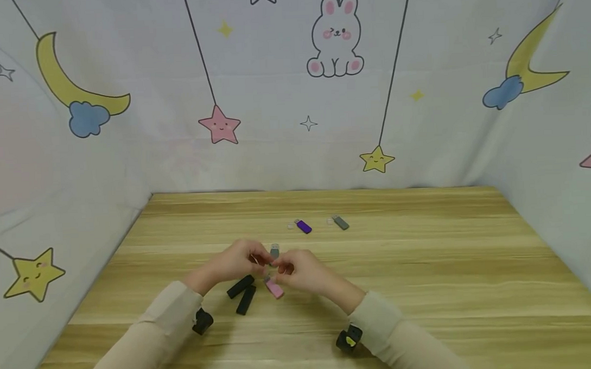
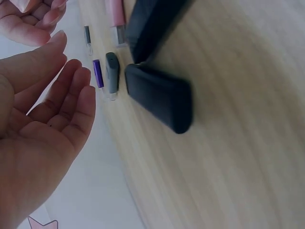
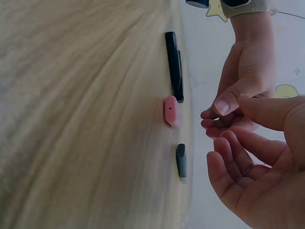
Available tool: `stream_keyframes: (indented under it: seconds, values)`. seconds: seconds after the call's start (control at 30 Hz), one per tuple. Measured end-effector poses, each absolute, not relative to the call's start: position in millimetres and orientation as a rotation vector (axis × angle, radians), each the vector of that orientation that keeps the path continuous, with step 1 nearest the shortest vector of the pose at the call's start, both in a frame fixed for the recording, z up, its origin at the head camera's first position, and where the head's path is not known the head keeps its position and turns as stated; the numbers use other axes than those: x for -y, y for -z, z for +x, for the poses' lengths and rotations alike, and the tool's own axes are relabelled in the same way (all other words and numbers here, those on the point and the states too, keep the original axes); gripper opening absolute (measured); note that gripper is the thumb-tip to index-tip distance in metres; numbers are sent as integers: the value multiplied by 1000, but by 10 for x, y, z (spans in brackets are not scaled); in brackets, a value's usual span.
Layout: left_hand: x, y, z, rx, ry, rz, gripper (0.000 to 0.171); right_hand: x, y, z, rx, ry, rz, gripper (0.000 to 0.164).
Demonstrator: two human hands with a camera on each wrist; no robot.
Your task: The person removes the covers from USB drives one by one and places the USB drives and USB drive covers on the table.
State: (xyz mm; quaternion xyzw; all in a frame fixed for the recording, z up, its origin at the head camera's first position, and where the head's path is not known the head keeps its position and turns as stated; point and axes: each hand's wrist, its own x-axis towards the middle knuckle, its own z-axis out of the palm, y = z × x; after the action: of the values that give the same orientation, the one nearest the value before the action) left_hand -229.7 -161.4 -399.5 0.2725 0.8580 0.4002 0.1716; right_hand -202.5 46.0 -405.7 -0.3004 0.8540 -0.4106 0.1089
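In the head view, my left hand [image 1: 244,259] and right hand [image 1: 300,268] meet fingertip to fingertip above the table, with fingers bent and thumbs toward the fingers. Whether something small sits between the fingertips is hidden. Just below them lies a pink USB stick [image 1: 274,288], its connector end partly covered by the hands. Behind the fingers a grey USB stick [image 1: 275,251] points away from me. To the left, two black sticks [image 1: 240,286] lie close together; the left wrist view shows a black stick [image 2: 159,95] large and near that hand.
Farther back lie a purple USB stick [image 1: 304,226] and another grey USB stick [image 1: 341,222], with a small clear cap [image 1: 290,226] beside the purple one and a clear cap [image 1: 329,221] beside the grey one. Printed curtains [image 1: 292,97] rise behind the wooden table [image 1: 426,288].
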Motion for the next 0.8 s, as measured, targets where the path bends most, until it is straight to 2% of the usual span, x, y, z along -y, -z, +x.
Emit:
stream_keyframes:
  seconds: [0.53, 0.63, 0.8]
  values:
    - [1603, 4169, -2373, -2393, -1069, 755, 24, -418, 4205, -2048, -2435, 1155, -759, 32]
    - [1602, 4170, -2379, -2394, -1049, 738, 26, -404, 4227, -2058, -2426, 1139, -764, 29]
    - [1596, 4162, -2378, -2379, -1033, 723, 28, -380, 4251, -2072, -2430, 1123, -778, 14]
